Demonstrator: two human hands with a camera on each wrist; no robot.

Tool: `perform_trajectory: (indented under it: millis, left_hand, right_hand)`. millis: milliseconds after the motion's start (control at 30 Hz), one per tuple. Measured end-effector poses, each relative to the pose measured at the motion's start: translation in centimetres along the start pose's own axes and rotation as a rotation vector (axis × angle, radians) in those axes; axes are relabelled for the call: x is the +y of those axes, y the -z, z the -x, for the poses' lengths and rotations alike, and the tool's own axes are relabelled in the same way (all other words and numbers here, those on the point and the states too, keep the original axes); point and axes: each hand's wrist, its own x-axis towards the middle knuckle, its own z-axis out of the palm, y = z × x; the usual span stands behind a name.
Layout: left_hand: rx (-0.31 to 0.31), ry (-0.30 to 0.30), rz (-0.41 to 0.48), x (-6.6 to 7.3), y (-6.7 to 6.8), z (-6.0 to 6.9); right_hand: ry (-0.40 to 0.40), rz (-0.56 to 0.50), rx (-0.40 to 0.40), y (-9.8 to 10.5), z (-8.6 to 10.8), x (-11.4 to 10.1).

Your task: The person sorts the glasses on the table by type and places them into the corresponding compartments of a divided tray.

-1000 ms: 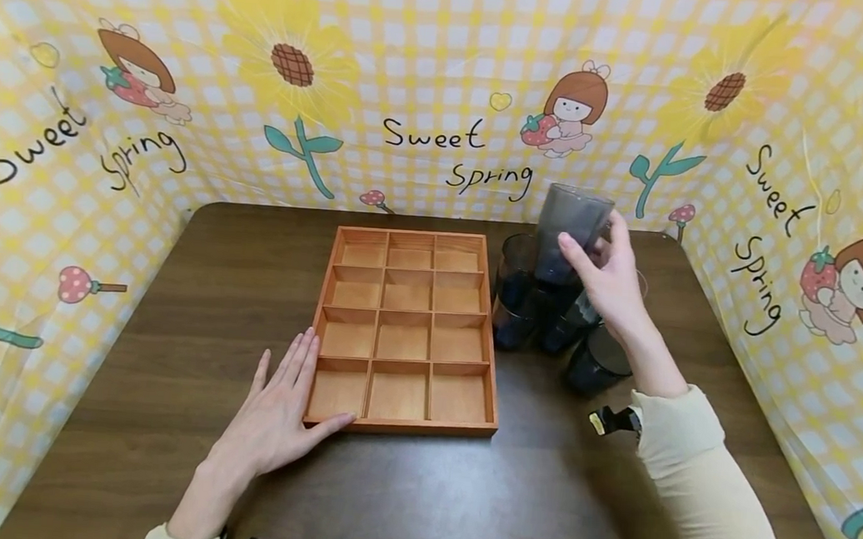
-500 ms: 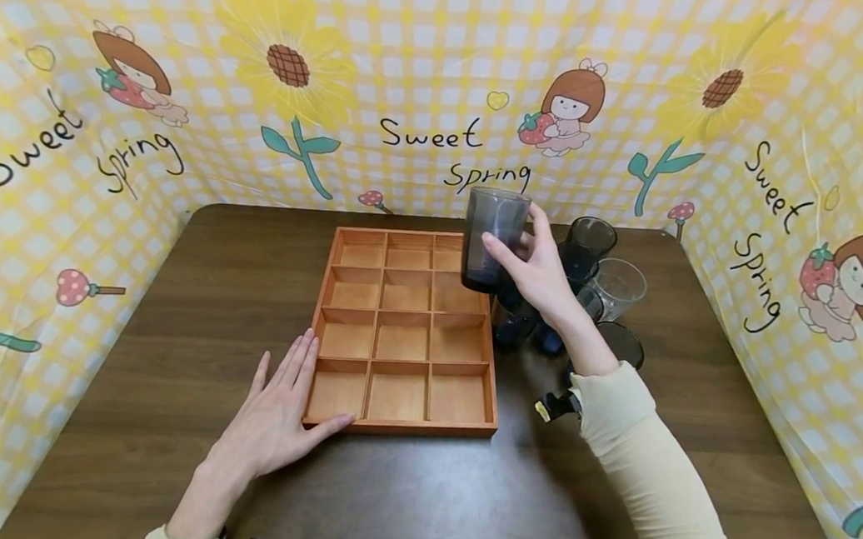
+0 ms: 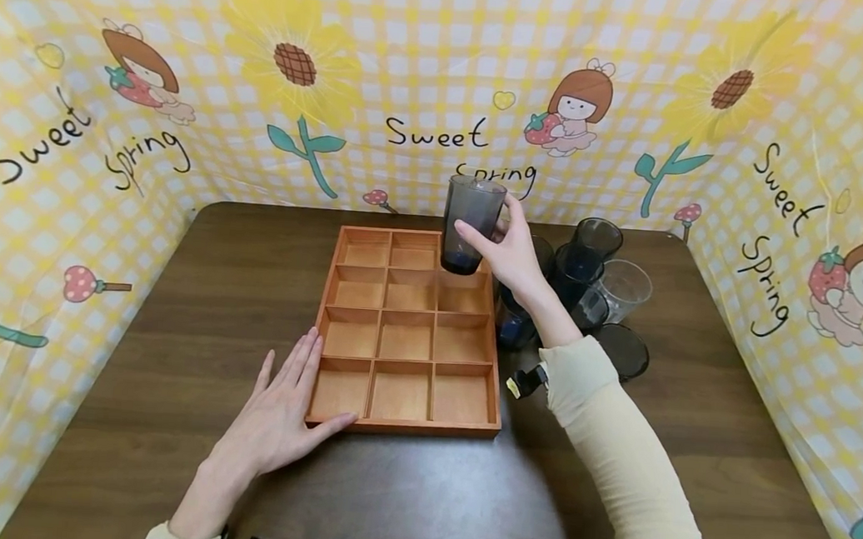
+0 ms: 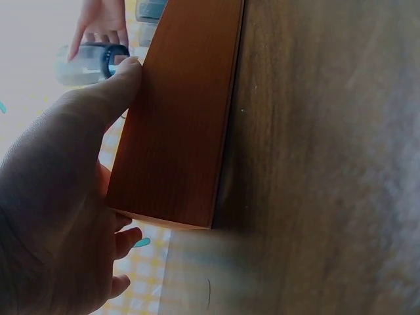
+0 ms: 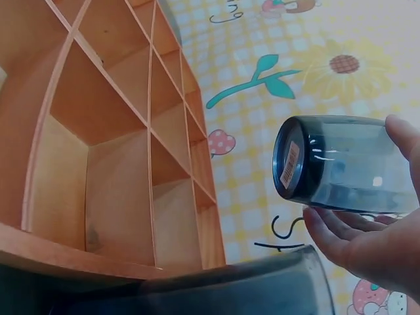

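A dark tinted drinking glass [image 3: 472,222] is held upright in my right hand [image 3: 511,254], thumb on one side and fingers round the other. It hangs above the far right compartments of a wooden divided box [image 3: 400,426]. In the right wrist view the glass [image 5: 348,164] shows a barcode sticker on its base. My left hand [image 3: 274,413] rests against the box's near left corner, its fingers straight along the left side and the thumb at the front edge. From the left wrist view, the thumb of my left hand [image 4: 72,138] touches the box wall [image 4: 184,111].
Right of the box several dark glasses [image 3: 587,247] stand close together, with one clear glass [image 3: 626,287] among them. A dark glass [image 3: 625,350] stands nearest my right sleeve. A checked cloth [image 3: 430,69] hangs round the back and sides of the brown table [image 3: 385,500].
My right hand has carried the glass leftward from above the group of glasses to over the box's far right corner. The left hand has stayed in place.
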Motion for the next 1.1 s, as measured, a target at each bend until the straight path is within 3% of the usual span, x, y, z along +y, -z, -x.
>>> perform_trajectory:
  millis: [633,1100]
  left_hand:
    - [-0.008,0.0,0.01,0.0,-0.3,0.2]
    - [0.003,-0.003,0.013,0.0,-0.3,0.2]
  right_hand:
    - [-0.052,0.116,0.048,-1.6,-2.8,1.9]
    - [-0.009,0.428,0.057,-2.6,-3.8,3.0]
